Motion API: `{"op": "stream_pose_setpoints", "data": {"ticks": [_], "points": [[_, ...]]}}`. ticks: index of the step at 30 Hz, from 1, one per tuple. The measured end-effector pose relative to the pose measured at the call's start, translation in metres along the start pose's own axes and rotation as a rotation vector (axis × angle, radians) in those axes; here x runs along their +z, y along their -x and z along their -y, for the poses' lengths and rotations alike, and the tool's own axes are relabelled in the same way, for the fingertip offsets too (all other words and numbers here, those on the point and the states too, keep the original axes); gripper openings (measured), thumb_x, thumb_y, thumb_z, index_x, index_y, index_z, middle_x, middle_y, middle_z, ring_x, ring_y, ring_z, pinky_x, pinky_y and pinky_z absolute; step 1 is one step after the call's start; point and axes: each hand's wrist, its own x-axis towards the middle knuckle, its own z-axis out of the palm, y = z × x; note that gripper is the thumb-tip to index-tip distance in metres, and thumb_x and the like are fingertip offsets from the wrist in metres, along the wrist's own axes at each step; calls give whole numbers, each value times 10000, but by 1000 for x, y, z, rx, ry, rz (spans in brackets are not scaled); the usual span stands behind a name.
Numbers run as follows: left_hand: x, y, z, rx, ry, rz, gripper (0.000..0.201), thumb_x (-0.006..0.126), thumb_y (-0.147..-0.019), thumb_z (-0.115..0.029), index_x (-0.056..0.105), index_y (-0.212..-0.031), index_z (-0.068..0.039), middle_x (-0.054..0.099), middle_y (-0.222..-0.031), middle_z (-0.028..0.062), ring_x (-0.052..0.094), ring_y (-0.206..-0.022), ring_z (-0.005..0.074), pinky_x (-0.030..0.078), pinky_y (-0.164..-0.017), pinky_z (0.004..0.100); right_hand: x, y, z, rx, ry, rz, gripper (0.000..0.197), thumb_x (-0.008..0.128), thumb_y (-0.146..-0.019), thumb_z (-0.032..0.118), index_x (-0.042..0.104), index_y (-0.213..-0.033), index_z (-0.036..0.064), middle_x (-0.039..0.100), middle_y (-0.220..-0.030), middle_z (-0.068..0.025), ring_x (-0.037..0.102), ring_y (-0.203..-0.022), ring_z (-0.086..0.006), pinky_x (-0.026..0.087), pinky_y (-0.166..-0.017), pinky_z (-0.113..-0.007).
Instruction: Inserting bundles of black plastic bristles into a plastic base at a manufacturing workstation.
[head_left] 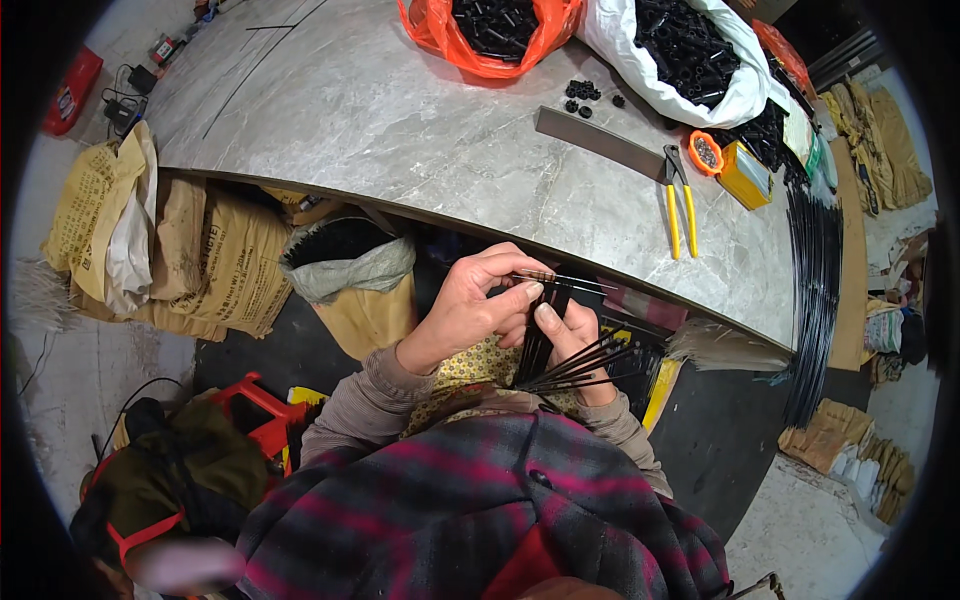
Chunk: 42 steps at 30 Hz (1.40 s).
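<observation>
Just in front of the table edge, my two hands work close together over my lap. My left hand (pixel 485 300) pinches thin dark rods that lie crosswise between thumb and fingers. My right hand (pixel 569 338) is closed around a set of flat black strips (pixel 537 350), its thumb pressed on them near the top. The rods cross these strips where the hands meet. More long black strips (pixel 590 366) fan out below the right hand toward the right. How the rods and strips join is too small to make out.
On the grey marbled table (pixel 380 110) lie yellow-handled pliers (pixel 681 205), a metal bar (pixel 600 143), an orange dish (pixel 706 153) and a yellow box (pixel 745 175). Black tubes fill a red bag (pixel 485 66) and a white sack (pixel 640 65). Long black rods (pixel 815 290) overhang the right end.
</observation>
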Motion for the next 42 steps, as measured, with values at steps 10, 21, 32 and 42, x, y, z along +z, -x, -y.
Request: {"op": "stream_pose_setpoints", "data": {"ticks": [10, 21, 32, 42], "points": [[-1, 1, 4, 6, 21, -31, 141, 600, -967, 12, 655, -1069, 92, 548, -966, 41, 555, -634, 67, 454, -528, 247, 4, -1, -1, 0, -15, -74, 409, 518, -1054, 271, 529, -1273, -75, 684, -958, -144, 697, -819, -226, 582, -738, -346], [-1, 1, 0, -57, 68, -58, 114, 600, -971, 1, 640, -1047, 75, 570, -906, 31, 574, -627, 71, 458, -525, 234, 10, -5, -6, -68, -60, -200, 348, 546, -1012, 115, 437, -1318, -11, 628, -1112, -131, 683, -897, -186, 610, -786, -332], [-2, 1, 0, -50, 97, -55, 106, 610, -964, 8, 642, -1046, 68, 556, -903, 18, 582, -651, 69, 460, -529, 234, 16, -4, 1, -61, -54, -207, 310, 511, -1022, 131, 447, -1293, -3, 625, -1104, -121, 679, -917, -188, 612, -792, -337], [-2, 3, -1, -37, 79, -74, 116, 602, -964, 18, 648, -1054, 76, 578, -948, 32, 614, -689, 79, 512, -580, 228, 14, -8, -1, -152, 89, -264, 174, 534, -1010, 68, 475, -1140, -32, 681, -973, -159, 710, -807, -205, 601, -723, -320]]}}
